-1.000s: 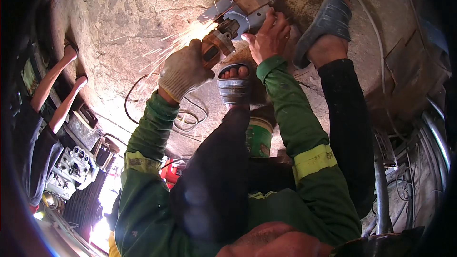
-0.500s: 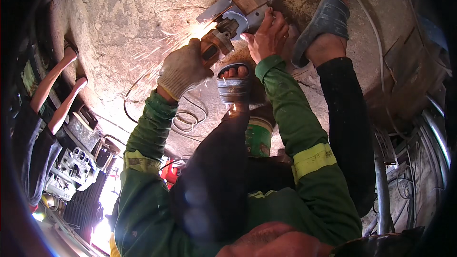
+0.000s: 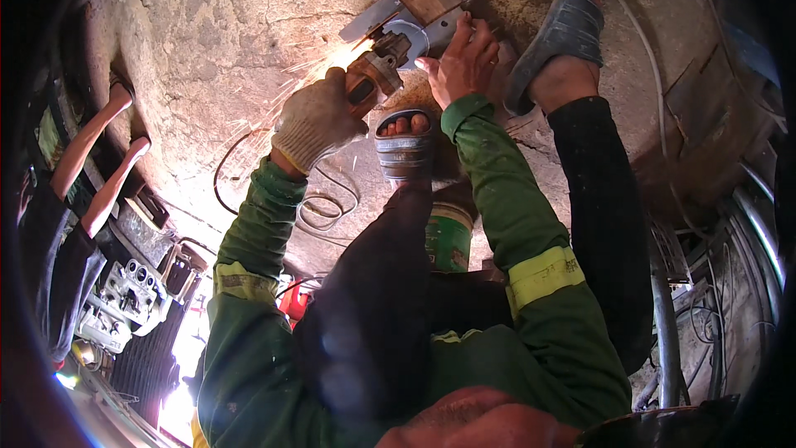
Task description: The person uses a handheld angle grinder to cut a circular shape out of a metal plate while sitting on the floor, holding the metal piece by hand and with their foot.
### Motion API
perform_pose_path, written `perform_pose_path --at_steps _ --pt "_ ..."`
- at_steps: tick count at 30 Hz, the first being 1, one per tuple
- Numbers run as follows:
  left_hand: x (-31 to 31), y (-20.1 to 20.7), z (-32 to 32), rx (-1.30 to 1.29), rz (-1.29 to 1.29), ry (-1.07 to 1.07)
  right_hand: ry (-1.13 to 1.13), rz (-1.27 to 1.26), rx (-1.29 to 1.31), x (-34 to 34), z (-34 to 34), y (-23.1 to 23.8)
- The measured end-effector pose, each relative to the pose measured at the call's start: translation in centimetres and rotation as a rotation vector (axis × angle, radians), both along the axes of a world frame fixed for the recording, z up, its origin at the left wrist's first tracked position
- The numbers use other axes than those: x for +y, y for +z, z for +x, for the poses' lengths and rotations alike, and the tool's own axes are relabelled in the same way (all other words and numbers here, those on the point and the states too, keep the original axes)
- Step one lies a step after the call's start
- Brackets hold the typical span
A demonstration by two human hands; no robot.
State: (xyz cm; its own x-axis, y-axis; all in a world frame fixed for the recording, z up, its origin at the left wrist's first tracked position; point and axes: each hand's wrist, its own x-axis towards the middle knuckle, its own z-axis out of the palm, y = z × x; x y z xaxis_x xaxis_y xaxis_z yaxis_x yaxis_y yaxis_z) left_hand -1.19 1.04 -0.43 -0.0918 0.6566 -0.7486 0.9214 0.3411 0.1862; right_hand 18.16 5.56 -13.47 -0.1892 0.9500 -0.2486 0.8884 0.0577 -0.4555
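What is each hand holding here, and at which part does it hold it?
The gloved left hand grips the angle grinder by its body, behind the head. The bare right hand presses on the flat metal piece near the sparks, steadying rather than gripping it.

Grinder (image 3: 383, 66) disc is hidden behind sparks and the gloved left hand (image 3: 319, 120). Metal piece (image 3: 414, 4) is partly covered by the right hand (image 3: 464, 62). Cable (image 3: 323, 203) end is lost under the sleeve.

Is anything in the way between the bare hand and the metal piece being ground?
Nothing visible is. The bare right hand rests right on the flat grey metal piece, beside the angle grinder that the gloved left hand holds.
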Motion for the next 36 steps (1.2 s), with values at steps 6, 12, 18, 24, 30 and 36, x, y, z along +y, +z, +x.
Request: perform_pose_path --at_steps 6,12,18,24,30,36 --pt "0.45 -0.10 0.11 -0.044 0.013 0.015 0.004 0.002 0.015 0.05 0.12 -0.21" --pt "1.11 -0.04 0.31 -0.030 -0.024 -0.002 -0.006 -0.002 0.023 0.03 0.02 -0.05" --pt "1.00 -0.30 0.19 -0.034 0.004 -0.017 -0.002 -0.004 0.017 0.06 0.10 0.08" --pt "0.68 0.18 0.18 -0.010 0.003 -0.020 0.000 0.029 0.020 -0.04 0.09 -0.11" --pt "0.56 0.09 0.08 0.007 -0.027 -0.006 -0.007 0.006 0.026 0.06 0.08 -0.14" --pt "0.69 0.02 0.16 -0.021 -0.012 -0.003 -0.015 0.029 0.040 -0.11 0.07 -0.25"
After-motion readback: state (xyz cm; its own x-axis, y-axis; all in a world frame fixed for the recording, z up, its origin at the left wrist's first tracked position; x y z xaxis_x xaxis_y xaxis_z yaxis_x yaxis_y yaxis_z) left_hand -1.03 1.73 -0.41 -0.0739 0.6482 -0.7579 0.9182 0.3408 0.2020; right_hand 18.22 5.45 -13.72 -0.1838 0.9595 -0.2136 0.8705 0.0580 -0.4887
